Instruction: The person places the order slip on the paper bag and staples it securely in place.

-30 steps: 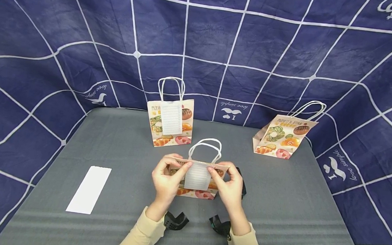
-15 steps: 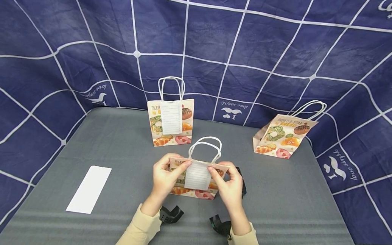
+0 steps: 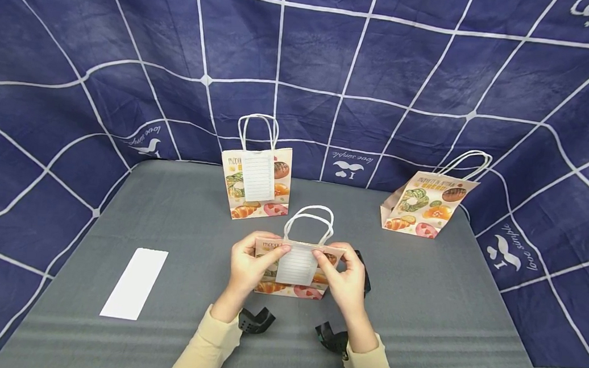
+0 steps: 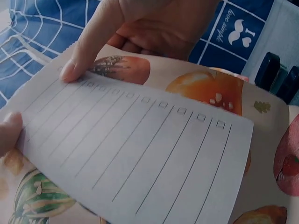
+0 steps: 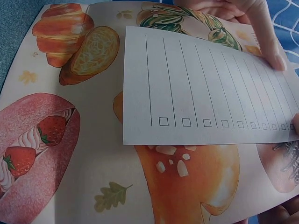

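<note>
A paper gift bag [image 3: 263, 287] printed with breads stands at the front middle, its white handles [image 3: 311, 211] up. On its front lies a lined paper slip [image 3: 296, 267] with small checkboxes. My left hand [image 3: 249, 263] pinches the bag's left top edge, fingers behind, thumb on the slip's upper left corner. Opposite it, my right hand [image 3: 345, 276] pinches the right top edge, thumb on the slip's upper right corner. Both thumbs show on the slip [image 4: 140, 144] in the left wrist view. In the right wrist view the slip's [image 5: 196, 93] lower end stands off the bag [image 5: 100, 154].
Behind, a matching bag [image 3: 229, 194] bears a lined slip [image 3: 259, 176]. Another bag [image 3: 423, 207], tilted and without a visible slip, stands at the back right. A blank white paper strip [image 3: 135, 284] lies on the grey table [image 3: 444, 320] at the left. Blue grid cloth [image 3: 303, 53] hangs around.
My left fingers have moved behind the bag's edge, and the left wrist has swung slightly left. The left thumb has since slid a little right. The right hand has stayed in place.
</note>
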Available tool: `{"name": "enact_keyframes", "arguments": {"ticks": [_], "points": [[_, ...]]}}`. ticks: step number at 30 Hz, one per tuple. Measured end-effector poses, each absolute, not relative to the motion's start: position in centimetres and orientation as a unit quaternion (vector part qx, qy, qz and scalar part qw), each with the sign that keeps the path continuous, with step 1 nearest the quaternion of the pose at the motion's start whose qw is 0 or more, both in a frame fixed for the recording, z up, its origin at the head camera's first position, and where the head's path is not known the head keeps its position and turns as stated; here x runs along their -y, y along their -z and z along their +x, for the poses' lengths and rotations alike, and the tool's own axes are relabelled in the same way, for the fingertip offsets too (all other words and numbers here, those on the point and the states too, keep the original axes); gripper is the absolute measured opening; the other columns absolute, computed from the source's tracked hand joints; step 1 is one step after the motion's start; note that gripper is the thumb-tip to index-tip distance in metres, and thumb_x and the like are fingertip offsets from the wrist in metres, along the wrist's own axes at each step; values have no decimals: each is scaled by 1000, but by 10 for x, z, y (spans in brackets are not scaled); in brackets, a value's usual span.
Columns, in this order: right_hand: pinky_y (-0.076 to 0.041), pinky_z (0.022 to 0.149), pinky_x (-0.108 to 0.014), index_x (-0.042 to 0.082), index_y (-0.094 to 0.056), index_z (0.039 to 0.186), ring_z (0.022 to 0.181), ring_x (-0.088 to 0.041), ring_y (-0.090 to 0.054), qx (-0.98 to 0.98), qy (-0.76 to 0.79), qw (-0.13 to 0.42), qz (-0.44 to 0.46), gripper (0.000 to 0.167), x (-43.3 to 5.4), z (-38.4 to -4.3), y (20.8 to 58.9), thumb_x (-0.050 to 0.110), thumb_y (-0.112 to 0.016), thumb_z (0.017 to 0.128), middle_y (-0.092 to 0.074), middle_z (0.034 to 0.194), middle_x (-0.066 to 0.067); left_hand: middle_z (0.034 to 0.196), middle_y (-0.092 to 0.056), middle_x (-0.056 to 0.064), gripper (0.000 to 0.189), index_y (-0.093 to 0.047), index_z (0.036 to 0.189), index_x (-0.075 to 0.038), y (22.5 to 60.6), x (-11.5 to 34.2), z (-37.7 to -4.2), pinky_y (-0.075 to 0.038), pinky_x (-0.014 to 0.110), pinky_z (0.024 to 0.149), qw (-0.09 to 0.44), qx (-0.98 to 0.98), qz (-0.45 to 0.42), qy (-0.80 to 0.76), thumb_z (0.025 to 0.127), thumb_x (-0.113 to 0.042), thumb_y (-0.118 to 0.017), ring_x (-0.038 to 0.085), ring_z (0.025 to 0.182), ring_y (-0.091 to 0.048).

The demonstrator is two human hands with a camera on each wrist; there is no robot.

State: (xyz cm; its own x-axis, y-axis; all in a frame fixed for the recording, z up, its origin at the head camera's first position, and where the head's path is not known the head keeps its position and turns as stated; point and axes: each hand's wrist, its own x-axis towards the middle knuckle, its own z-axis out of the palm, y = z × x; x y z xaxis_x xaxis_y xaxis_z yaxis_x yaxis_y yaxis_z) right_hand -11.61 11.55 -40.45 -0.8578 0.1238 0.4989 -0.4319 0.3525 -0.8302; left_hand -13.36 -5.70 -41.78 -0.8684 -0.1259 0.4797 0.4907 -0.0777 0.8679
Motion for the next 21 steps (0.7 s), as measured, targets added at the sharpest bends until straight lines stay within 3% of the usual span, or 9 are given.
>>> {"name": "enact_keyframes", "arguments": {"ticks": [8,13,21], "points": [[-43,70,-26,-3,-65,84,76,-16,-54,784,-560,247,103,12,-116,-116,404,-6,-73,75,-60,81,-14,74,-68,1,15,-65,80,8,440,58,-144,-51,20,57,207,632,-139,734,70,14,-75,8,67,-64],[-42,70,-29,-4,-61,87,73,-9,-54,777,-578,215,124,19,-127,-118,402,-9,-73,73,-61,80,-14,75,-68,-1,14,-64,79,8,443,58,-146,-52,22,58,201,621,-143,744,71,11,-76,10,67,-65],[-44,87,-22,-10,-56,106,93,-6,-60,751,-617,160,172,33,-177,-138,424,-18,-65,75,-63,99,-23,73,-67,-5,14,-62,78,12,433,57,-142,-51,20,56,191,620,-135,749,70,19,-71,7,65,-63]]}}
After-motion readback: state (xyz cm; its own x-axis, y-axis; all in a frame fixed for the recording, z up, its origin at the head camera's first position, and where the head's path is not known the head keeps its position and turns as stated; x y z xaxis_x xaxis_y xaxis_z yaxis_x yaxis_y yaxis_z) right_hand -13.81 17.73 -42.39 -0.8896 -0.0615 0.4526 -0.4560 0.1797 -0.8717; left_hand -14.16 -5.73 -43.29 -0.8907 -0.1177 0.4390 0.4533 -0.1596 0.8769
